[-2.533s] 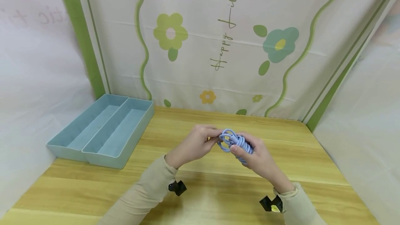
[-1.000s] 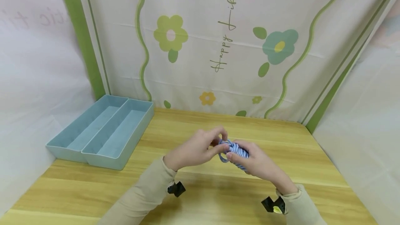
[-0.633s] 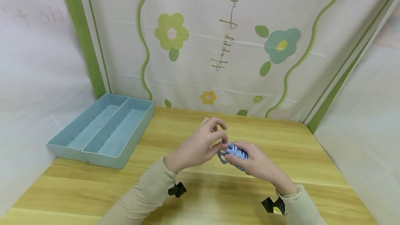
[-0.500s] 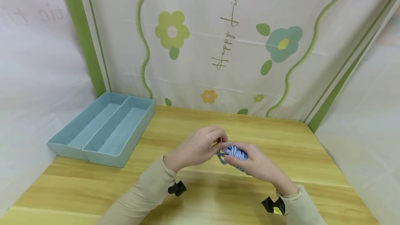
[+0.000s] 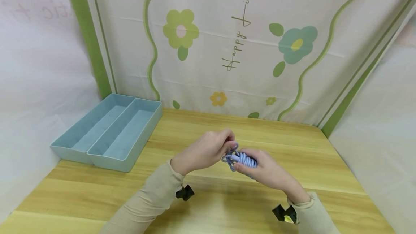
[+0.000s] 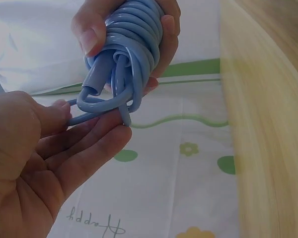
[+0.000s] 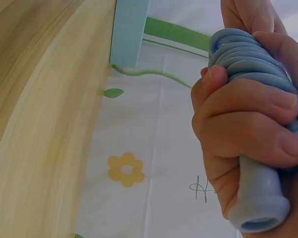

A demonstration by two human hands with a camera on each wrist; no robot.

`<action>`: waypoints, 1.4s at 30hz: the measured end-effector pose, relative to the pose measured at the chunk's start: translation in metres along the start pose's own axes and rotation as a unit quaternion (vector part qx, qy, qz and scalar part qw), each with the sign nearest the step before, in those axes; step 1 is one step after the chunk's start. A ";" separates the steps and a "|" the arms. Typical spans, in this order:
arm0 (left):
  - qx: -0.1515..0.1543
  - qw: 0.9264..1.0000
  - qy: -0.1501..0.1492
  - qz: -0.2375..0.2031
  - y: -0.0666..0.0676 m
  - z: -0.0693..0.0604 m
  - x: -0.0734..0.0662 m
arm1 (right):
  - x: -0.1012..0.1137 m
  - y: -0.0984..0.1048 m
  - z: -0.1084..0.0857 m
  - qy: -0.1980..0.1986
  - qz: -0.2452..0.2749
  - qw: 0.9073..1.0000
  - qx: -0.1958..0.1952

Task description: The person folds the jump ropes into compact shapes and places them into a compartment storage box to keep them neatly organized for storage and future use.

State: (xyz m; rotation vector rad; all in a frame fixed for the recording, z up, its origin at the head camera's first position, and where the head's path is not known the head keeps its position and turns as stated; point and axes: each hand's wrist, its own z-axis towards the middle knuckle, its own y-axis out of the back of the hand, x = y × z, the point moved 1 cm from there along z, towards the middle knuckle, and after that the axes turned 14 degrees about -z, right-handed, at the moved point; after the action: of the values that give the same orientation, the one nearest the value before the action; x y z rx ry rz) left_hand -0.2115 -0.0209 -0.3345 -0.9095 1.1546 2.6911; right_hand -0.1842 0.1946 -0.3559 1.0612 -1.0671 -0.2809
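Observation:
A light blue jump rope (image 5: pixel 247 160), its cord wound in tight coils, is held above the table in the head view. My right hand (image 5: pixel 269 172) grips the coiled bundle, fingers wrapped round it. Below those fingers, a handle (image 7: pixel 260 196) with a hollow flared end sticks out in the right wrist view. At the other end, a tube-like piece (image 6: pixel 98 74) and loose loops of cord (image 6: pixel 105 105) protrude. My left hand (image 5: pixel 204 151) pinches one of these loops between thumb and fingers. The hand and coils hide part of the rope.
Two long light blue trays (image 5: pixel 143 149) stand side by side at the table's left. The wooden table (image 5: pixel 286 136) ends against a white curtain (image 5: pixel 201 75) printed with flowers, and more white cloth hangs on both sides.
My left fingers lifted and spread over the loops, then came back and now pinch a loop drawn slightly leftward. My right hand keeps its grip, a little lower than at first.

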 end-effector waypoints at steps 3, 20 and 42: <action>0.008 1.000 0.015 -0.011 -0.002 0.000 0.001 | 0.000 -0.002 0.000 0.006 -0.010 1.000 -0.002; -0.007 0.964 0.140 -0.225 -0.002 0.001 0.009 | 0.005 -0.008 0.000 0.116 -0.064 0.991 -0.029; -0.136 0.973 0.177 -0.066 0.006 -0.004 0.025 | 0.006 -0.021 0.004 0.208 -0.060 0.975 -0.055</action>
State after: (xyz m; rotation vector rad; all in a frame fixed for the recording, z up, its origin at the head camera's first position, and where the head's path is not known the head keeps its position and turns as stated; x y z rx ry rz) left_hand -0.2318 -0.0314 -0.3466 -1.4981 0.7402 2.6891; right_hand -0.1789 0.1781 -0.3694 1.0287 -0.6063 -0.1997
